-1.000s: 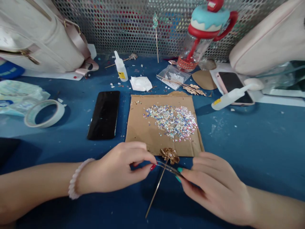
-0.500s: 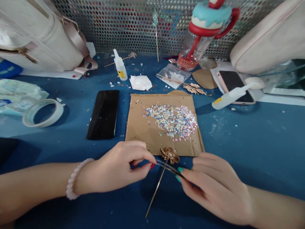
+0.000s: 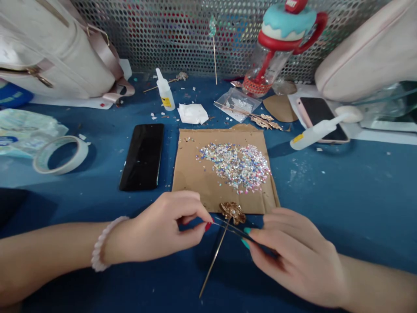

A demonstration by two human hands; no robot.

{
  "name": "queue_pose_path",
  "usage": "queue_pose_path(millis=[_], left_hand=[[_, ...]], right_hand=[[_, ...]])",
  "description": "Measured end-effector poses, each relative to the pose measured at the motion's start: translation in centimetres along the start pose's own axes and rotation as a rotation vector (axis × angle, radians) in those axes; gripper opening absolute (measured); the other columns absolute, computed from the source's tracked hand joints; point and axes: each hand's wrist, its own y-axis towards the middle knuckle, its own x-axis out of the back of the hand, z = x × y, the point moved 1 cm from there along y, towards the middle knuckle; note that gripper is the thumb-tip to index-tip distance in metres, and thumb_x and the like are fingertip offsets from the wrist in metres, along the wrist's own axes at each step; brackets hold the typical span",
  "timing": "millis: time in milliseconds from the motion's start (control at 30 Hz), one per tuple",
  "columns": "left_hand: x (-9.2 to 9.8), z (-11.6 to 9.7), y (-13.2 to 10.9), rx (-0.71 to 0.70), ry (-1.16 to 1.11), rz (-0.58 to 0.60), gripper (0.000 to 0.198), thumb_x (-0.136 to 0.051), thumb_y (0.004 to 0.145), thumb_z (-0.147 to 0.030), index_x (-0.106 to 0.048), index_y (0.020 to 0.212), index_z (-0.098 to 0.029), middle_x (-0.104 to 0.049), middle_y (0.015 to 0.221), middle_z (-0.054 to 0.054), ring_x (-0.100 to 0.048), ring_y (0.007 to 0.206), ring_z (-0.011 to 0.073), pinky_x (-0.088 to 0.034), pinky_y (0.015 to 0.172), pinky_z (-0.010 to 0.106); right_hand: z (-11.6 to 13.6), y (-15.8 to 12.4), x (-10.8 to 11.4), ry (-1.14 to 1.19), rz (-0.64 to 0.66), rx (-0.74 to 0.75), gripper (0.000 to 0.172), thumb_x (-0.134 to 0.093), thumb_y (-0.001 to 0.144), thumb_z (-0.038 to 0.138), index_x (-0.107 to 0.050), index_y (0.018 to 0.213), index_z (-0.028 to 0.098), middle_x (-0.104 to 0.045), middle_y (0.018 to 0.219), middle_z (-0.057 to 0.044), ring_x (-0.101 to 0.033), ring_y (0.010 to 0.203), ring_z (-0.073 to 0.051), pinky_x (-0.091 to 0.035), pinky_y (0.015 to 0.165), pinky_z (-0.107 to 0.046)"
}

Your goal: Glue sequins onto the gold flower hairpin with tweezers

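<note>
Thumb and forefinger of my left hand (image 3: pixel 177 221) are pinched together at the tips of the tweezers. Whatever they hold there, if anything, is too small to make out. My right hand (image 3: pixel 293 256) grips the dark metal tweezers (image 3: pixel 236 229), which point left, their tips a little apart. Under the tweezers lies a gold flower hairpin (image 3: pixel 232 212) with a pearl-like centre. Its flower overlaps the near edge of a cardboard sheet (image 3: pixel 190 174), and its thin stem runs down toward me. A heap of small glittering rhinestones (image 3: pixel 239 167) is spread over the cardboard.
Left of the cardboard lie a black phone (image 3: pixel 142 157) and a tape roll (image 3: pixel 61 155). Behind it are a glue bottle (image 3: pixel 165 91), white tissue (image 3: pixel 193 113) and a small plastic bag (image 3: pixel 237 104). Another glue bottle (image 3: pixel 312 134) leans at right, near a red-handled cup (image 3: pixel 276 48).
The tweezers' tips are slightly farther apart near the left fingertips. Both hands otherwise stay almost where they were, and the hairpin has not moved noticeably.
</note>
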Motion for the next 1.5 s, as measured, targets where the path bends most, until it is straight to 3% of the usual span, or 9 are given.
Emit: queue_pose_path(millis=[400,633,900,1133,1500], left_hand=[[0.1,0.3,0.2,-0.010,0.010,-0.007,0.013,-0.056,0.079,-0.007,-0.065,0.080,-0.017,-0.044,0.061,-0.006,-0.042,0.051,0.0046,-0.033,0.051,0.015],[0.0,0.3,0.0,-0.097,0.041,0.009,0.014,-0.061,0.083,-0.012,-0.068,0.094,-0.018,-0.054,0.066,-0.004,-0.050,0.055,0.0046,-0.038,0.055,0.014],[-0.2,0.5,-0.2,-0.090,0.021,0.016,0.012,-0.057,0.088,-0.014,-0.068,0.085,-0.019,-0.055,0.066,-0.003,-0.052,0.058,0.0065,-0.040,0.056,0.015],[-0.1,0.7,-0.1,-0.131,-0.002,0.024,0.015,-0.055,0.090,-0.012,-0.068,0.089,-0.018,-0.056,0.067,-0.002,-0.052,0.058,0.0061,-0.041,0.057,0.014],[0.0,0.4,0.0,-0.135,-0.005,0.002,0.014,-0.057,0.086,-0.008,-0.068,0.087,-0.017,-0.049,0.063,-0.004,-0.047,0.054,0.0052,-0.038,0.053,0.014]], right_hand=[[-0.4,0.6,0.0,0.157,0.050,-0.169,0.009,-0.055,0.084,0.011,-0.055,0.079,0.019,-0.048,0.056,0.005,-0.046,0.050,-0.009,-0.037,0.052,-0.025],[-0.3,0.3,-0.1,0.147,0.044,-0.151,0.009,-0.055,0.083,0.010,-0.055,0.078,0.018,-0.049,0.057,0.005,-0.045,0.051,-0.009,-0.035,0.053,-0.025],[0.0,0.1,-0.4,0.158,0.047,-0.083,0.010,-0.055,0.084,0.008,-0.056,0.084,0.018,-0.057,0.064,0.002,-0.054,0.058,-0.011,-0.038,0.056,-0.027],[-0.2,0.6,-0.1,0.208,0.090,-0.176,0.011,-0.052,0.084,0.009,-0.055,0.078,0.018,-0.049,0.056,0.005,-0.045,0.050,-0.009,-0.036,0.051,-0.023],[-0.2,1.3,0.4,0.294,0.104,-0.237,0.012,-0.053,0.082,0.009,-0.056,0.074,0.017,-0.052,0.056,0.004,-0.048,0.049,-0.007,-0.037,0.049,-0.019]])
